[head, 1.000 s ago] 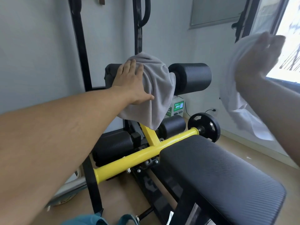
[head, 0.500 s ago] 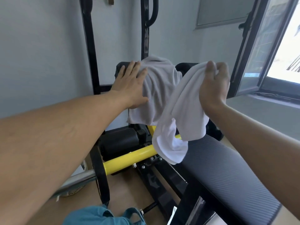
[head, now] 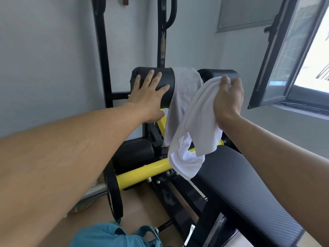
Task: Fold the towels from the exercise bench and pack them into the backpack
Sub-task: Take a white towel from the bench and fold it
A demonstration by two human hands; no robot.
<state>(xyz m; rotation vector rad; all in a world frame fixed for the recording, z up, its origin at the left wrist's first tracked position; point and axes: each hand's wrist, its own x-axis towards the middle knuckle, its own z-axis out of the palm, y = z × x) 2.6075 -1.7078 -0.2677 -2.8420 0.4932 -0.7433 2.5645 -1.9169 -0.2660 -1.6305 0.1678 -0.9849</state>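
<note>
White towel (head: 197, 125) pinched in right hand (head: 227, 98); left hand (head: 149, 97) flat, empty, on roller pad (head: 165, 75); gathering step, grey towel (head: 183, 93) likely next.

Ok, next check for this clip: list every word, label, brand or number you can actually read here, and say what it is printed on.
None can be read.
Black upright post: faint vertical gold marking, too blurred to read.
Bench frame near the bottom edge: a small white sticker, too small to read.
Grey towel, white towel and teal backpack: no print visible.
</note>
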